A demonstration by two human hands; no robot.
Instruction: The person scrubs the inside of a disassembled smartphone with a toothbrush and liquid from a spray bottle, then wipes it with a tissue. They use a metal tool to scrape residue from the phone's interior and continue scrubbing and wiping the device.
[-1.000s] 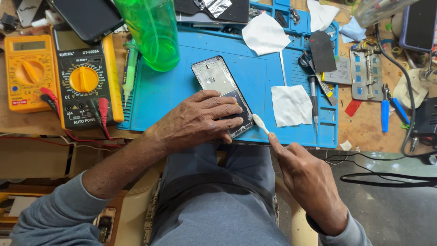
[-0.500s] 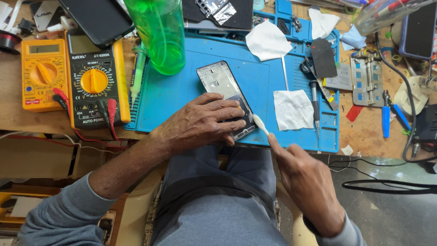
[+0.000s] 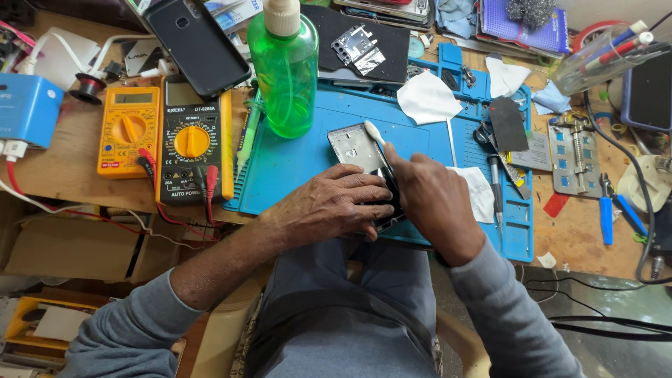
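An opened phone frame (image 3: 353, 147) lies on the blue work mat (image 3: 294, 168). My left hand (image 3: 332, 203) presses down on the phone's near end and covers most of it. My right hand (image 3: 423, 196) holds a white cotton swab (image 3: 374, 133), whose tip rests on the phone's upper part. A green spray bottle (image 3: 283, 73) stands just to the left of the phone on the mat's far edge.
Two multimeters, one yellow (image 3: 127, 131) and one black and yellow (image 3: 190, 150), lie left of the mat. White wipes (image 3: 427, 98) and small tools (image 3: 500, 189) sit on its right. A dark phone (image 3: 196, 45) lies at the back, blue pliers (image 3: 609, 210) on the right.
My right hand has moved up from the mat's near edge onto the phone, bringing the swab tip over its upper part. My left hand has stayed on the phone.
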